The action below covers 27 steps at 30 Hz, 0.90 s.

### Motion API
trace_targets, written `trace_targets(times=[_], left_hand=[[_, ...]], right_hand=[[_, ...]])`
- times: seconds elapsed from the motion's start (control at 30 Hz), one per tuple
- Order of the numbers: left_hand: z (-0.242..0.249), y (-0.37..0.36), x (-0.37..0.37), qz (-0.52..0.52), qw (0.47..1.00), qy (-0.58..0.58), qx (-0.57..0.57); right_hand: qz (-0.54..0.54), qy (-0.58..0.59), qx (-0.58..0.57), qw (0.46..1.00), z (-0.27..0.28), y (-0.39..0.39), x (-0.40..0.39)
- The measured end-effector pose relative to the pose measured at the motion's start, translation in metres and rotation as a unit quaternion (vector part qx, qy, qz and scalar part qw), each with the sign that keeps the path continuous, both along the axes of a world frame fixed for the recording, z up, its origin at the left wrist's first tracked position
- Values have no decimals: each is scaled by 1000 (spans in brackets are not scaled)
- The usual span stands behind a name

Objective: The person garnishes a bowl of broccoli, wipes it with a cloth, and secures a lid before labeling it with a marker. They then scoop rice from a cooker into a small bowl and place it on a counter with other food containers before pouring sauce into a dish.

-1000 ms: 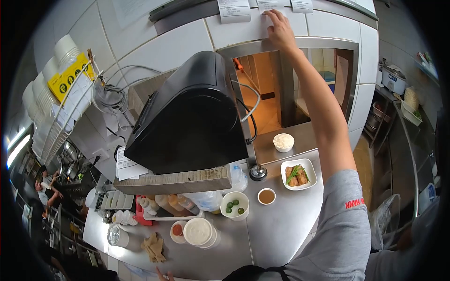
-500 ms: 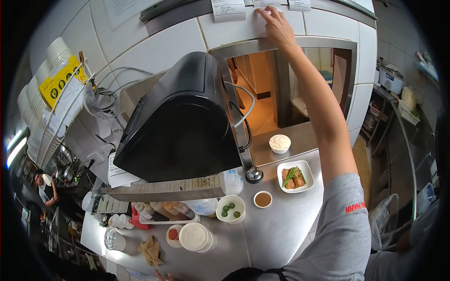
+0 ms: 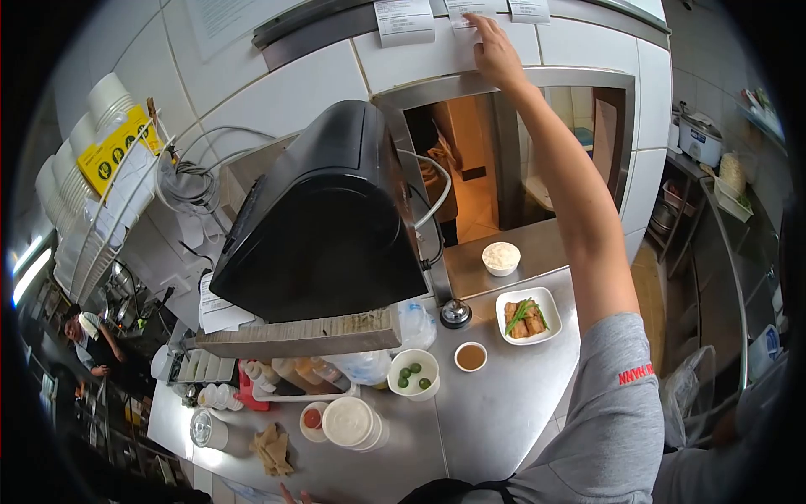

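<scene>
My right hand (image 3: 495, 49) reaches up to the ticket rail, its fingertips on the middle paper slip (image 3: 470, 12). Another slip (image 3: 404, 22) hangs to the left of it and a smaller one (image 3: 529, 9) to the right. Only some fingertips of my left hand (image 3: 294, 496) show at the bottom edge, low over the steel counter. Below my raised arm are a bowl of rice (image 3: 501, 258), a square dish of meat and green beans (image 3: 526, 317), a cup of brown sauce (image 3: 470, 357) and a call bell (image 3: 455, 313).
A black machine (image 3: 323, 227) stands left of the pass window. On the counter (image 3: 487, 420) are a tub of green citrus (image 3: 414, 375), lidded tubs (image 3: 348, 422) and crumpled brown paper (image 3: 271, 450). One person (image 3: 94, 344) stands far left; another is beyond the window (image 3: 441, 168).
My right hand's fingers have moved slightly, staying at the middle slip. A person has come into view behind the window. The far-left person has changed posture.
</scene>
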<state>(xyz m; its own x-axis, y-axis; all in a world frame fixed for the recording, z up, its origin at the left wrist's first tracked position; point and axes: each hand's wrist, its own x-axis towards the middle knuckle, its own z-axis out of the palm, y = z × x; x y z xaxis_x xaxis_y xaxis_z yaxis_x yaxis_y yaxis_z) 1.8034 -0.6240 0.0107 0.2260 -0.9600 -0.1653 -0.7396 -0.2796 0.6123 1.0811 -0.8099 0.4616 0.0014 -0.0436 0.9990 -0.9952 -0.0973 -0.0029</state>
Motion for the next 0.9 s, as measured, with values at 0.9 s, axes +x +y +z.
trace_targets(times=[0.9], left_hand=[[54, 7, -284, -442, 761, 386, 276]], right_hand=[[-59, -345, 470, 811, -441, 64, -88]])
